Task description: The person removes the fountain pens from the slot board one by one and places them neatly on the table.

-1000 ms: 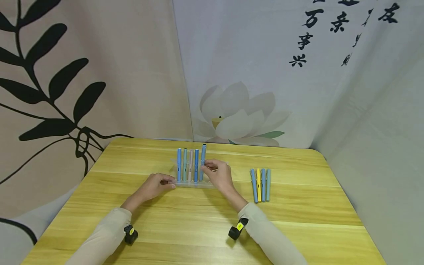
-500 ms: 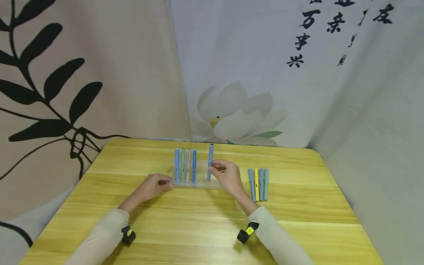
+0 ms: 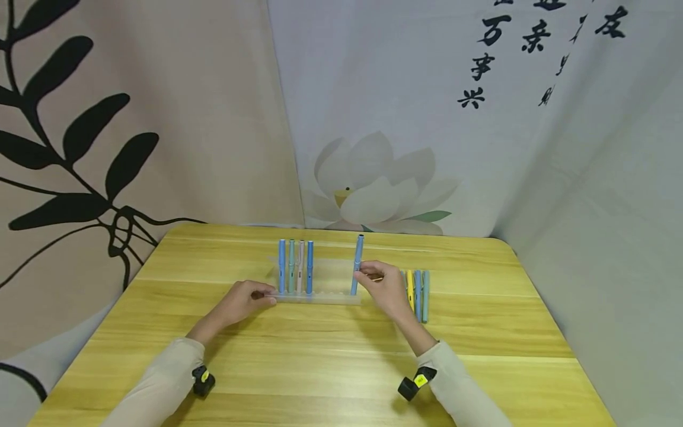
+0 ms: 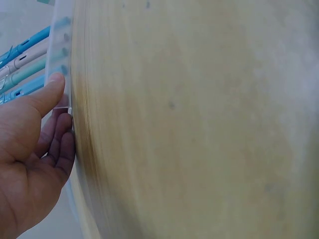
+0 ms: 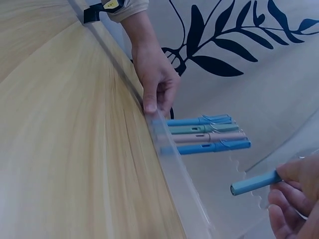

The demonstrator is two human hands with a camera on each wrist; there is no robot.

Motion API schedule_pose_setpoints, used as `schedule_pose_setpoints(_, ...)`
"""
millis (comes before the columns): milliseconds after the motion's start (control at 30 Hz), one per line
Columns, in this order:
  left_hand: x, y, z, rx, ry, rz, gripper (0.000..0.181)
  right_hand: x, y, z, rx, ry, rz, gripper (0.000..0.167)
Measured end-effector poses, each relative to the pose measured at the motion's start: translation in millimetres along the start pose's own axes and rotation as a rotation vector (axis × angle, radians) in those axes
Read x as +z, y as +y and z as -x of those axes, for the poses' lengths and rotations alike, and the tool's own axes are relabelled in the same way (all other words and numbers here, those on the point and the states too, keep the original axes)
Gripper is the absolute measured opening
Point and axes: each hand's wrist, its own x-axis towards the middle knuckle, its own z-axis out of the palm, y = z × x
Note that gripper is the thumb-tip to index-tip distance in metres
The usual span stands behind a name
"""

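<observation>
A clear plastic pen rack (image 3: 333,299) stands on the table. Upright at its left end are a light blue pen (image 3: 282,264), a green pen (image 3: 291,265), a pinkish pen (image 3: 301,267) and a darker blue pen (image 3: 309,267). My left hand (image 3: 237,305) grips the rack's left end, thumb (image 4: 54,92) on the front and fingers around the end. Near the rack's right end, my right hand (image 3: 391,290) pinches a blue pen (image 3: 358,252) held nearly upright. In the right wrist view that pen's lower tip (image 5: 239,188) hangs apart from the rack's base.
Right of the rack lie a yellow pen (image 3: 410,290), a blue pen (image 3: 418,296) and a bluish-green pen (image 3: 425,296), side by side; my right hand partly covers this group. A printed curtain (image 3: 373,118) hangs behind the wooden table (image 3: 320,367).
My right hand has carried the blue pen rightward along the rack, from beside the darker blue pen to the right end. My left hand keeps its grip on the rack.
</observation>
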Motion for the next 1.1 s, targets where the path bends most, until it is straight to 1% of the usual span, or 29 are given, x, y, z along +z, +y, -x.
schedule_pose_setpoints(300,0.4,0.8,-0.6,-0.018,0.001,-0.006,0.033,-21,12,9.2,-0.007,0.031,0.045,0.023)
schedule_pose_setpoints(367,0.3,1.3,-0.7,-0.027,-0.002,-0.003,0.032,-25,15,12.2,0.005,0.030,0.052,0.024)
schedule_pose_setpoints(400,0.4,1.5,-0.8,-0.020,-0.003,-0.006,0.032,-28,16,13.9,0.012,0.032,0.057,0.024)
schedule_pose_setpoints(533,0.6,2.4,-0.9,-0.023,-0.002,-0.008,0.032,-37,21,20.0,0.053,0.039,0.067,0.023)
schedule_pose_setpoints(600,0.5,2.6,-0.5,-0.010,0.000,-0.010,0.033,-42,23,22.5,0.062,0.046,0.072,0.024)
schedule_pose_setpoints(700,-0.2,3.1,-0.2,-0.017,0.003,-0.001,0.033,-50,28,25.0,0.070,0.052,0.074,0.025)
schedule_pose_setpoints(867,-0.9,2.8,-0.4,-0.010,-0.001,0.000,0.033,-62,36,28.1,0.088,0.059,0.086,0.027)
schedule_pose_setpoints(1100,0.4,1.9,-1.4,-0.016,-0.005,-0.002,0.033,-80,39,34.4,0.133,0.092,0.118,0.027)
